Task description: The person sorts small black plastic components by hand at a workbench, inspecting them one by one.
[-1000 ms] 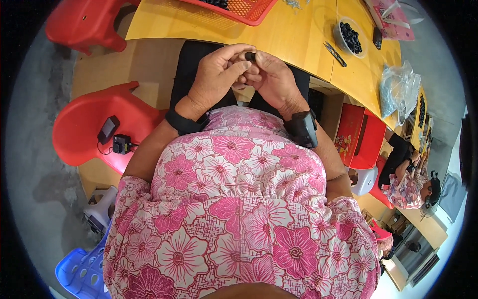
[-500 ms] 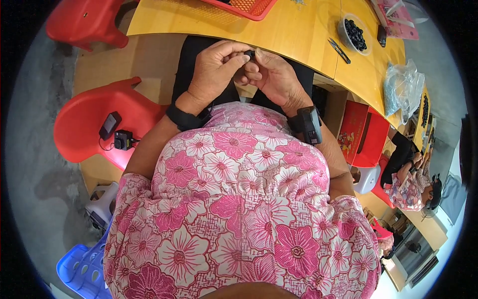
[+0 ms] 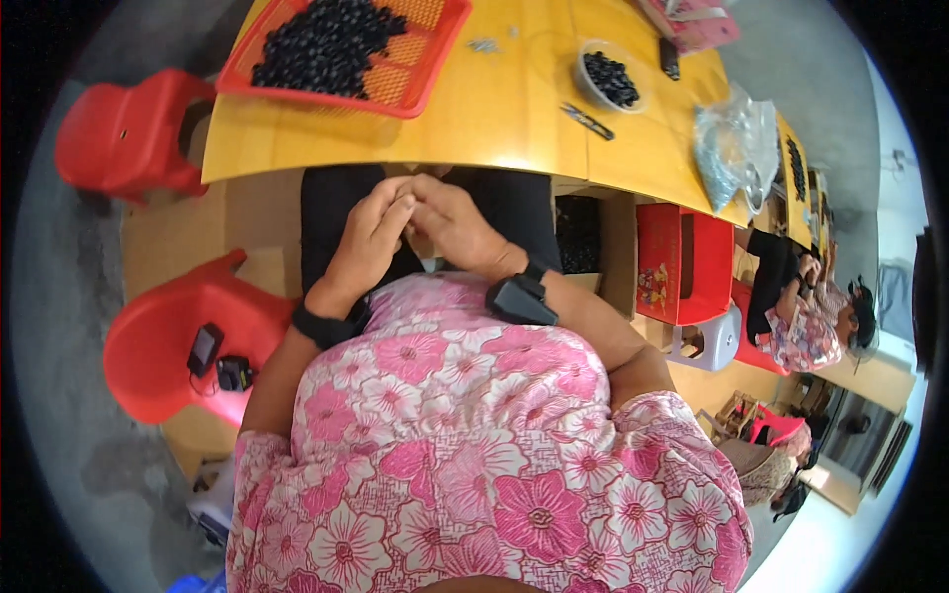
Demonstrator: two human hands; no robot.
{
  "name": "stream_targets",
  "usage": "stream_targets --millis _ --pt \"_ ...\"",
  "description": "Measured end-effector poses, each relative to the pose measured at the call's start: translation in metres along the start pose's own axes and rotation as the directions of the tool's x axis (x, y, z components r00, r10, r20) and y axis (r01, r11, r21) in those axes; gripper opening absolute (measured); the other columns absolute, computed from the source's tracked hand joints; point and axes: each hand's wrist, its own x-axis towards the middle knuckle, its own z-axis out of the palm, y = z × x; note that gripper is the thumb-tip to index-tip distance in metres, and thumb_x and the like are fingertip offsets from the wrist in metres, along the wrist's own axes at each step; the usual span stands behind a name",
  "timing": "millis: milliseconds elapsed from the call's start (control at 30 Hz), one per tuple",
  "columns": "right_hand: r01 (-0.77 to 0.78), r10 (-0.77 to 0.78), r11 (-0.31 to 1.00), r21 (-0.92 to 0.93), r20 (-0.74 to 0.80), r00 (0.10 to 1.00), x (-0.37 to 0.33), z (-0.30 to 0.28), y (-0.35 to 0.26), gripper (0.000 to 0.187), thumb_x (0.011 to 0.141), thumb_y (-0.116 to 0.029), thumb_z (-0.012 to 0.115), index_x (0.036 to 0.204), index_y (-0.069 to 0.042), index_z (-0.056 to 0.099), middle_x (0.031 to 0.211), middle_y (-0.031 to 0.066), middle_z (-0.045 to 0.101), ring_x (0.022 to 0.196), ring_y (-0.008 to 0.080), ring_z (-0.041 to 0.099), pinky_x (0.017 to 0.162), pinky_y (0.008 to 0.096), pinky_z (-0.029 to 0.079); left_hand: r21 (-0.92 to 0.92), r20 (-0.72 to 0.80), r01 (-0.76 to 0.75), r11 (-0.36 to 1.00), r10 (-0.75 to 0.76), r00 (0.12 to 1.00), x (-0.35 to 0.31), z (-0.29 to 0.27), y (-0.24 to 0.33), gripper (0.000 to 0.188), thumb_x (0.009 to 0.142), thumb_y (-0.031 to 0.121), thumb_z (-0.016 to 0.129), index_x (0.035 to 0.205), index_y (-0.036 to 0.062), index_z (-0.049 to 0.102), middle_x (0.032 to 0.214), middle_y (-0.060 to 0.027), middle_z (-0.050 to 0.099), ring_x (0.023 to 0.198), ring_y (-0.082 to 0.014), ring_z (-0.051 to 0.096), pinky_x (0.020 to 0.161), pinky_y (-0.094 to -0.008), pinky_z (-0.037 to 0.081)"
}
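Note:
My left hand (image 3: 366, 242) and my right hand (image 3: 457, 223) meet over my lap, just off the near edge of the yellow table (image 3: 494, 138). Both are closed, with the fingers pressed together and the right hand's fingers overlapping the left's. Whatever lies between them is hidden in this view. Beyond the hands, a red-orange plastic basket (image 3: 432, 61) holds a heap of small black pieces (image 3: 321, 49). To the right stands a clear round tub (image 3: 591, 91) of similar black pieces, with black-handled thread snips (image 3: 587, 121) lying nearby.
A clear bag (image 3: 727, 148) of pale blue bits sits by the table's right edge. Red chairs (image 3: 158, 336) stand at left, one carrying small black devices (image 3: 233, 374). Under the table at right are a red box (image 3: 682, 262) and a cardboard box (image 3: 615, 247). Another person (image 3: 796, 316) sits far right.
My view has shifted, bringing the basket's black pieces into sight. My hands have come closer together, and the small black piece seen earlier between my fingertips is now covered.

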Motion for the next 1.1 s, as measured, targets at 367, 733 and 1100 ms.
stream_targets --millis 367,733,1100 --pt "-0.18 0.19 0.958 0.225 -0.027 0.981 0.002 -0.001 -0.028 0.016 0.091 -0.011 0.048 0.097 0.004 0.054 0.081 0.013 0.057 0.076 0.0211 0.058 0.07 0.0328 0.047 -0.032 -0.026 -0.053 0.998 0.053 0.998 0.007 0.005 -0.003 0.031 0.096 0.02 0.045 0.119 0.0006 0.051 0.08 -0.0013 0.053 0.062 -0.0045 0.044 0.053 -0.0202 0.038" --pt "-0.06 -0.375 0.843 -0.534 -0.663 0.648 0.043 -0.206 -0.028 0.015 0.084 -0.012 0.063 0.089 0.002 0.064 0.077 0.0098 0.065 0.07 0.0183 0.06 0.066 0.0301 0.046 -0.038 0.017 -0.013 0.999 0.014 1.0 0.02 -0.039 -0.032 0.031 0.09 0.013 0.052 0.119 0.0048 0.059 0.069 0.007 0.044 0.058 -0.0025 0.039 0.053 -0.0179 0.035" --pt "0.016 -0.455 0.673 -0.74 -0.397 0.797 0.096 -0.174 -0.032 0.018 0.077 -0.005 0.067 0.095 -0.003 0.067 0.081 0.0145 0.065 0.068 0.0257 0.062 0.064 0.031 0.05 -0.342 -0.009 0.107 0.934 -0.117 0.993 0.029 -0.048 -0.045 0.033 0.094 0.016 0.05 0.124 0.0014 0.052 0.07 0.0042 0.045 0.059 -0.0045 0.043 0.057 -0.0184 0.04"
